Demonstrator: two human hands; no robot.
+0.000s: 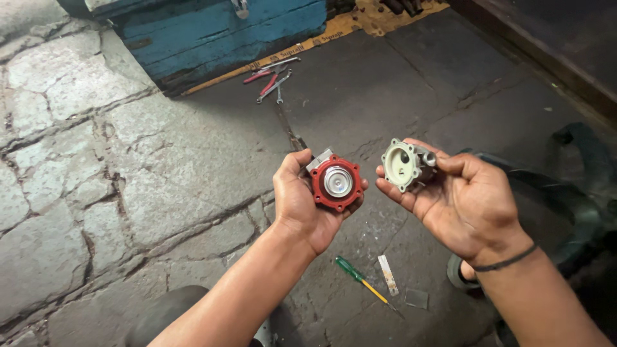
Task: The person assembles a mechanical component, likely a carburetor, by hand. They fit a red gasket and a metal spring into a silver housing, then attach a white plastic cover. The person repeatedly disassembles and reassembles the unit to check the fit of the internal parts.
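Here, mid-frame, the left hand (302,202) grips a metal part faced with a red diaphragm (336,182); just right, the right hand (459,196) cradles a pale cast housing (405,164), hollow side showing. Below lie a green-handled screwdriver (358,277) and perhaps a blade strip (387,275); wrenches (273,76) lie upper centre.

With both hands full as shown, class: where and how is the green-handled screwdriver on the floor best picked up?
Grip the screwdriver by its green handle, probably from above: it lies flat on the stone floor, handle up-left, thin tip toward the small metal strip.
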